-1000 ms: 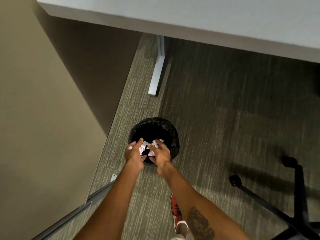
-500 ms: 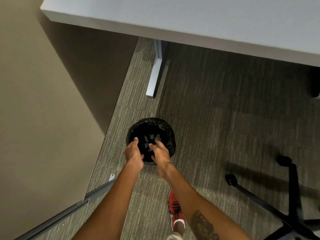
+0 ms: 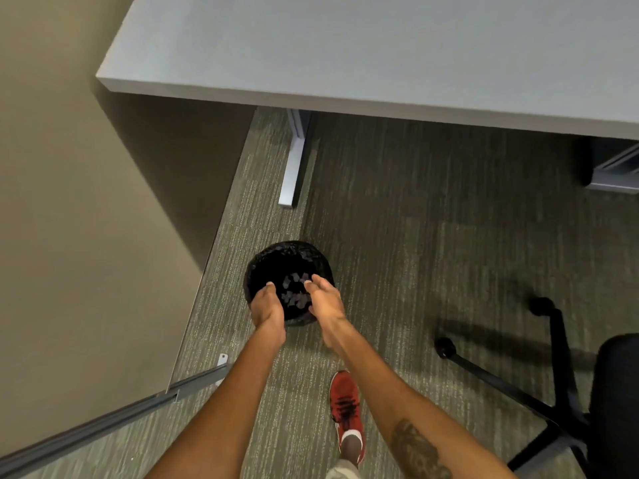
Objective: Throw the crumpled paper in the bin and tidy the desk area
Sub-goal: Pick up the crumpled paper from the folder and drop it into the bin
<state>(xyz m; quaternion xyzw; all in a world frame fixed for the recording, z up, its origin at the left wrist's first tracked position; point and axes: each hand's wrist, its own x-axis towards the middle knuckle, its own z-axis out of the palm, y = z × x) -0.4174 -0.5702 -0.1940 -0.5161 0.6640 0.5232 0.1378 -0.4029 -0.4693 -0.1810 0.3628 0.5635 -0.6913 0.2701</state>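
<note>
A round bin (image 3: 276, 252) lined with a black bag stands on the carpet beside the desk leg. Dim pieces of crumpled paper (image 3: 294, 293) lie at its bottom. My left hand (image 3: 266, 307) hovers over the bin's near left rim, fingers apart and empty. My right hand (image 3: 324, 299) is over the near right rim, palm turned inward, also holding nothing. The grey desk top (image 3: 380, 53) fills the top of the view and looks bare.
A black office chair (image 3: 560, 402) with wheeled legs stands at the right. A desk leg (image 3: 292, 167) sits just beyond the bin. A beige wall (image 3: 69, 236) and a grey rail (image 3: 114, 414) close the left side. My red shoe (image 3: 345, 413) is behind the bin.
The crumpled paper left both hands and dropped into the bin. My hands drew apart and now hover empty over the rim. The view tilted up, showing more desk.
</note>
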